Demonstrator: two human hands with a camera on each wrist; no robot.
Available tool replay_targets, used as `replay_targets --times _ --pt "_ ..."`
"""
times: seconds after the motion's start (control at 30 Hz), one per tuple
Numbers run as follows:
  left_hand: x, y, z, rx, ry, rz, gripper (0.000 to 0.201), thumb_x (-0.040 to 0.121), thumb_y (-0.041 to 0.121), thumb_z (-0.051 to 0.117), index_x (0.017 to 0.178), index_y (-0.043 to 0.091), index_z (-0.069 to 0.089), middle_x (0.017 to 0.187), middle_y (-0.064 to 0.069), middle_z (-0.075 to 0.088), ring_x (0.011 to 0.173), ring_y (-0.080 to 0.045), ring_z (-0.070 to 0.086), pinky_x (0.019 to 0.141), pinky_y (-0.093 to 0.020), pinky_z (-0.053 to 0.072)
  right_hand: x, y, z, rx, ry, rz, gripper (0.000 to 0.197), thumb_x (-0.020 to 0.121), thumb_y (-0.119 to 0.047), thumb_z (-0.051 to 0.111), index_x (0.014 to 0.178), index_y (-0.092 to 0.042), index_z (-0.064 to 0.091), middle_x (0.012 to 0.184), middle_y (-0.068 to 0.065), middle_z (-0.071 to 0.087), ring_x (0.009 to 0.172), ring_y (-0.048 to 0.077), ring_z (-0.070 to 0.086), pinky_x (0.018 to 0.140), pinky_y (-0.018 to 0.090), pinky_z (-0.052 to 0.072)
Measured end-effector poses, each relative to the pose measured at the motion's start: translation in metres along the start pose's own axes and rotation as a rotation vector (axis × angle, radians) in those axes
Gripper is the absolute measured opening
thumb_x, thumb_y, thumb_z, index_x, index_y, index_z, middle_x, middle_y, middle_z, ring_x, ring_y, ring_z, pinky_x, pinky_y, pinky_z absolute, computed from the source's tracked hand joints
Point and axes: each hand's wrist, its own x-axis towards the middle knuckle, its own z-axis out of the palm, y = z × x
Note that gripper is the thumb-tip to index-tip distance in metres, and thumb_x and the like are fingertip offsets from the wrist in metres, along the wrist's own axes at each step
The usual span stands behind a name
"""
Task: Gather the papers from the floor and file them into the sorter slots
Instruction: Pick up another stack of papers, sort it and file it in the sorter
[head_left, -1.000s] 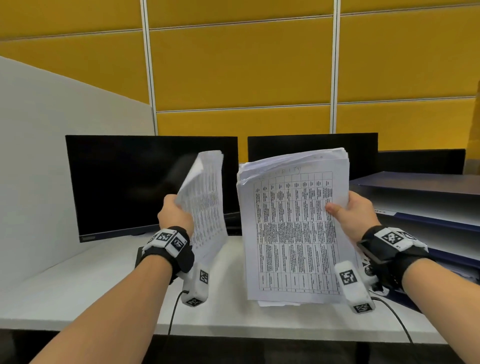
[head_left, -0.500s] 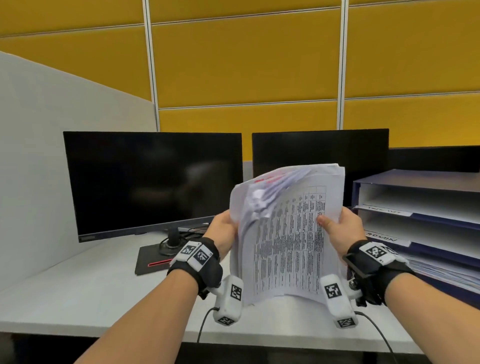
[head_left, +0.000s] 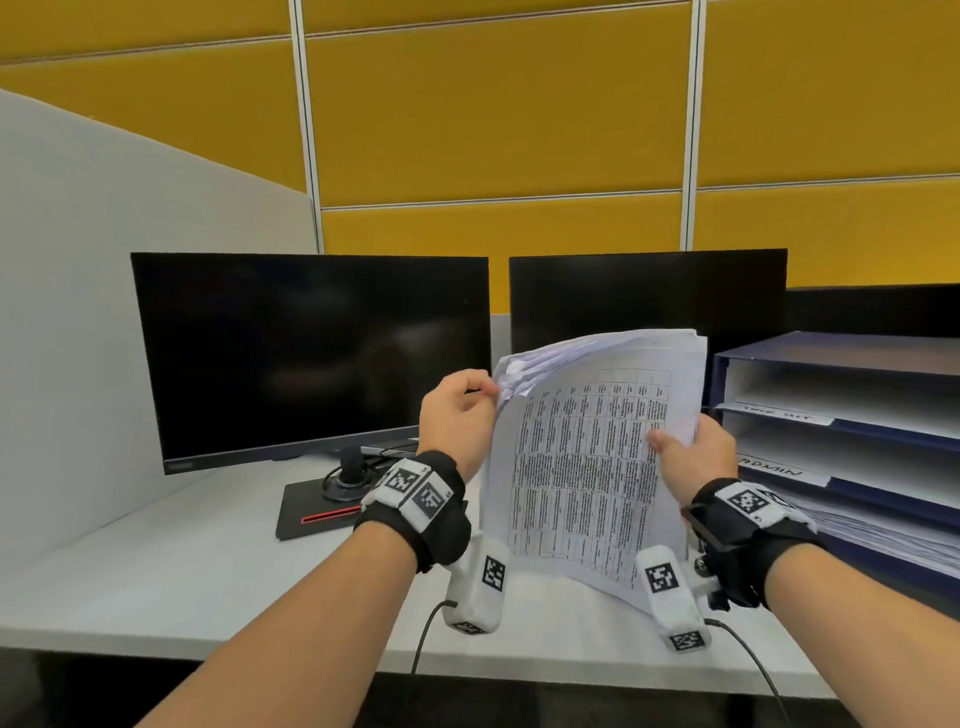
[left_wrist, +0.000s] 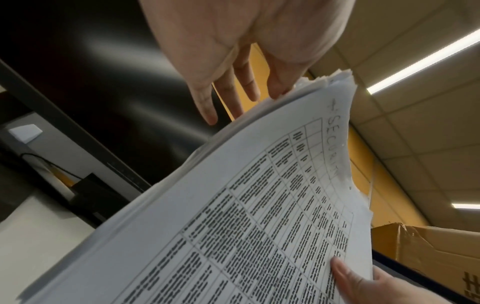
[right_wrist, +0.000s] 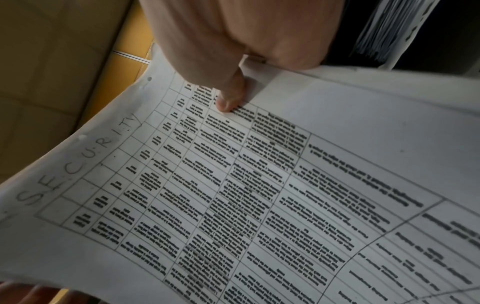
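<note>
I hold the stack of papers (head_left: 587, 467) upright in front of me, just left of the blue sorter (head_left: 841, 415), so the heading pencilled across the top sheet, SECURITY, faces me and tells me which slot it belongs in. My right hand (head_left: 696, 457) clamps the stack's edge nearest the sorter, thumb (right_wrist: 231, 98) pressed on the printed table and the other fingers hidden behind, which carries the weight. My left hand (head_left: 457, 415) is at the stack's far top corner, away from the sorter; its fingers (left_wrist: 207, 107) are fairly straight and slightly spread behind the sheets while the thumb touches the fanned edges, I judge to leaf through them. The stack's lower edge hangs just above the desk (head_left: 156, 582). The sorter's lowest visible slot already holds paper; one label reads ADMIN
</note>
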Motion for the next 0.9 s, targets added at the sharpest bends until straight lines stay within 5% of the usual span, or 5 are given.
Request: replay_targets --times 0.1,0.27,0.4,0.67,0.9 --pt "0.0 0.007 -0.004 0.018 0.0 0.035 0.014 0.089 0.008 0.061 0.088 0.02 0.067 0.107 0.003 0.066 0.097 -0.01 0.063 0.082 -0.025 0.054 -0.001 -0.001 -0.003 -0.009 -0.025 -0.002 0.028 0.089 -0.007 0.063 0.116 -0.002 0.061 0.115 0.017 0.065 0.089 0.021 0.056 0.081 0.03 0.045" --pt "-0.001 0.007 -0.007 0.098 0.062 0.099 0.008 0.086 0.013 0.066 0.086 0.021 0.064 0.09 0.004 0.063 0.079 -0.005 0.058 0.066 -0.012 0.045 0.0 0.0 -0.006 -0.005 -0.019 0.016 0.028 0.089 -0.006 0.063 0.116 -0.001 0.06 0.115 0.019 0.065 0.092 0.026 0.059 0.078 0.032 0.046" --pt "-0.007 0.012 -0.007 0.072 -0.062 0.126 0.012 0.089 0.012 0.062 0.086 0.021 0.069 0.082 0.01 0.068 0.078 0.0 0.062 0.069 -0.01 0.047 0.0 0.0 -0.006 -0.026 -0.009 0.025 0.028 0.088 -0.007 0.063 0.116 -0.001 0.06 0.115 0.019 0.064 0.102 0.033 0.061 0.081 0.034 0.047" --pt "-0.004 0.012 -0.008 0.127 -0.089 0.127 0.02 0.083 0.026 0.073 0.101 0.021 0.069 0.105 0.009 0.069 0.104 -0.009 0.063 0.096 -0.037 0.05 -0.003 -0.003 -0.009 -0.046 -0.032 0.013 0.03 0.089 -0.008 0.062 0.118 -0.001 0.059 0.117 0.019 0.063 0.101 0.031 0.06 0.08 0.032 0.045" --pt "0.003 0.017 -0.004 0.207 -0.039 0.23 0.009 0.082 0.026 0.074 0.09 0.025 0.069 0.095 0.015 0.061 0.089 -0.006 0.061 0.074 -0.013 0.048 -0.006 -0.006 -0.013 -0.037 -0.055 -0.019 0.028 0.09 -0.006 0.061 0.117 0.0 0.059 0.116 0.018 0.064 0.098 0.029 0.059 0.082 0.035 0.046"
